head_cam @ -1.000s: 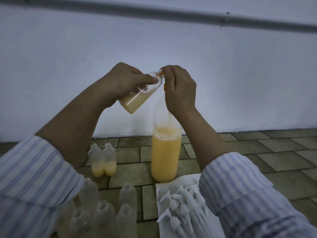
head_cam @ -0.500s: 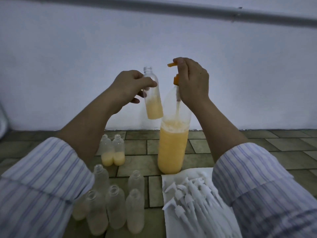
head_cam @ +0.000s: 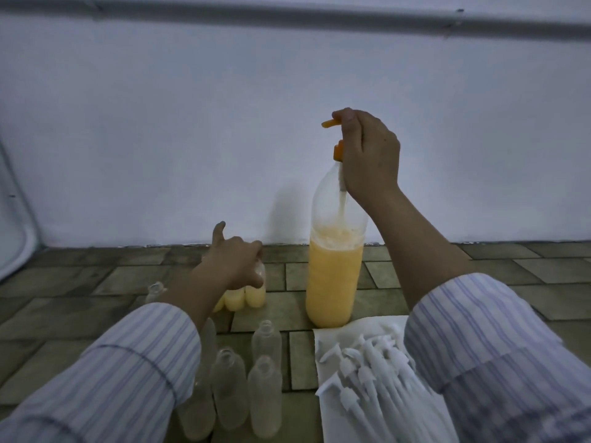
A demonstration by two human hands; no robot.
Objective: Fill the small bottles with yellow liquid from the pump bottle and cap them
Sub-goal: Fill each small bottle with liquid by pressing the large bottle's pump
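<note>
A tall clear pump bottle, about half full of yellow liquid, stands on the tiled floor. My right hand grips its orange pump head at the top. My left hand is low on the floor, its fingers curled round a small filled bottle that stands beside other filled ones. Several empty small bottles stand uncapped in front. White pump caps lie in a heap on a white sheet at the lower right.
A white wall rises just behind the bottles, with a pipe along its top. The floor is dark tile. A pale curved object sits at the far left edge.
My left hand has brought the filled small bottle down from beside the pump spout to the floor, next to the other filled bottles. My right hand stays on the pump head.
</note>
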